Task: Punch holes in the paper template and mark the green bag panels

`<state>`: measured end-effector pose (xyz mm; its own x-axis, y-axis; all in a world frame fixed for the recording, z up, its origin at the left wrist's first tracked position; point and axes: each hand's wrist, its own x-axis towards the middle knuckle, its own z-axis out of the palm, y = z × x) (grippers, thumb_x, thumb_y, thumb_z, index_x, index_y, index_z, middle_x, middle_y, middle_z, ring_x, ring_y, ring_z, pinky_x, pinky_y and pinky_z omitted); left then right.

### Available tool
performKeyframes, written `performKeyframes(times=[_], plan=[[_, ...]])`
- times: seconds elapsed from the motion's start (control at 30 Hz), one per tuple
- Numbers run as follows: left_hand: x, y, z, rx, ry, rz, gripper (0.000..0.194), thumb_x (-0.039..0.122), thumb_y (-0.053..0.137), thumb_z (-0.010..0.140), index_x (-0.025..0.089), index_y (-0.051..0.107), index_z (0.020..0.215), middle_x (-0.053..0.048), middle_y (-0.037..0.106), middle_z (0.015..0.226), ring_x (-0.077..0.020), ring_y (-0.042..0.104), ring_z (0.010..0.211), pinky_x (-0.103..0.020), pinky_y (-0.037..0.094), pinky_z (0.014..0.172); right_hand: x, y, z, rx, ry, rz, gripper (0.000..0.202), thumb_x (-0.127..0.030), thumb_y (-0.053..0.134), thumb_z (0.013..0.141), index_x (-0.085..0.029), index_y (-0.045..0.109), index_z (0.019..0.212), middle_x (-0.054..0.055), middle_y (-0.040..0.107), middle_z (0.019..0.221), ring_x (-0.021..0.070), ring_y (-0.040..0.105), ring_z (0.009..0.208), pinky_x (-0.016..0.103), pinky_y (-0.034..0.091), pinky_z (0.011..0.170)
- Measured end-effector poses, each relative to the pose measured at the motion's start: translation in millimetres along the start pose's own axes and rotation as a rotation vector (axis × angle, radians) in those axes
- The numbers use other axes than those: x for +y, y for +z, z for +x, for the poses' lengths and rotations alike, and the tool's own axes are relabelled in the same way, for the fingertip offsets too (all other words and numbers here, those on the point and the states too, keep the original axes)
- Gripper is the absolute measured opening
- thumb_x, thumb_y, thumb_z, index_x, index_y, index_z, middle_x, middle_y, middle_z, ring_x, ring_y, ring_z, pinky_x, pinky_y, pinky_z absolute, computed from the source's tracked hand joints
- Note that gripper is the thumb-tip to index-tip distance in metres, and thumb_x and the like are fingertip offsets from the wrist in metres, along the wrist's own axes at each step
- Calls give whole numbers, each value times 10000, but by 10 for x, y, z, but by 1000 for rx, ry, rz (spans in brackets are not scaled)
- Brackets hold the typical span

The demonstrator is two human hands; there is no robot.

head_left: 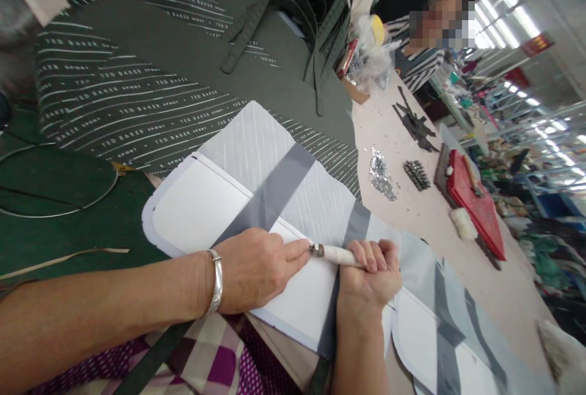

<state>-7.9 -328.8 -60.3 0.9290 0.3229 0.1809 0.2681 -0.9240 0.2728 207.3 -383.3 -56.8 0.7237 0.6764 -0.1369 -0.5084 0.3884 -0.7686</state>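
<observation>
My right hand [370, 270] is wrapped round the handle of a white-handled tool [339, 254] with a short metal end, which points left. At that metal end the fingertips of my left hand [260, 267] are drawn together; whatever they pinch is hidden. A silver bangle circles the left wrist. Both hands are over a pale panel [196, 206] of white board and thin translucent sheet, crossed by dark grey straps [274, 190]. Where the tool's tip meets the panel is covered by my fingers.
Dark printed fabric [151, 102] with a bundle of black straps [315, 10] lies beyond the panel. Small metal pieces [382, 175], dark studs [416, 175] and a red tray [476, 206] are on the table. More strapped panels [448, 328] lie right. A person [412, 28] is behind.
</observation>
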Motion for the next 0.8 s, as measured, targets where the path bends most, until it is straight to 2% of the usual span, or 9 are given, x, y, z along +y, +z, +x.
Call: performKeyframes(times=[0.17, 0.33, 0.4, 0.47, 0.57, 0.7, 0.8], plan=[[-3, 48, -19, 52, 7, -10, 361, 231, 479, 894, 170, 565, 1240, 6, 587, 1314, -163, 616, 756, -359, 515, 575, -2, 259, -176, -42, -132, -37, 332, -327, 448, 948, -179, 589, 687, -123, 187, 414, 63, 119, 333, 165, 269, 331], [1, 69, -25, 78, -1, 15, 329, 223, 435, 922, 175, 574, 1217, -2, 586, 1322, -168, 640, 785, -352, 538, 626, 0, 542, -354, -294, -300, -224, 278, -341, 493, 932, -203, 621, 728, -118, 187, 441, 59, 165, 315, 186, 295, 342], [2, 59, -23, 85, -3, 22, 315, 220, 430, 927, 185, 584, 1201, 6, 583, 1330, -168, 647, 791, -350, 542, 639, -15, 540, -357, -308, -282, -228, 290, -342, 475, 938, -213, 618, 721, -117, 180, 443, 60, 159, 317, 183, 288, 341], [4, 46, -24, 86, 0, 21, 308, 218, 430, 928, 197, 593, 1189, 14, 587, 1328, -163, 647, 781, -349, 541, 636, -30, 491, -344, -261, -246, -191, 326, -348, 440, 954, -216, 609, 708, -116, 165, 443, 62, 133, 324, 178, 276, 336], [4, 37, -33, 84, 6, 22, 308, 225, 439, 922, 200, 601, 1182, 9, 590, 1326, -160, 639, 749, -351, 535, 623, -36, 430, -363, -220, -267, -170, 333, -359, 431, 961, -211, 608, 720, -114, 165, 444, 64, 137, 329, 182, 280, 339], [-7, 53, -43, 76, 1, -9, 327, 244, 461, 912, 186, 586, 1208, 3, 571, 1348, -171, 645, 805, -351, 544, 649, -13, 458, -447, -267, -355, -270, 299, -348, 454, 954, -209, 602, 735, -113, 182, 455, 61, 168, 322, 184, 278, 349], [-7, 63, -45, 63, 1, -7, 343, 258, 490, 898, 178, 578, 1220, 5, 574, 1344, -171, 636, 775, -358, 540, 616, -3, 493, -451, -311, -391, -336, 293, -344, 440, 962, -213, 604, 757, -114, 184, 463, 58, 166, 319, 180, 278, 349]])
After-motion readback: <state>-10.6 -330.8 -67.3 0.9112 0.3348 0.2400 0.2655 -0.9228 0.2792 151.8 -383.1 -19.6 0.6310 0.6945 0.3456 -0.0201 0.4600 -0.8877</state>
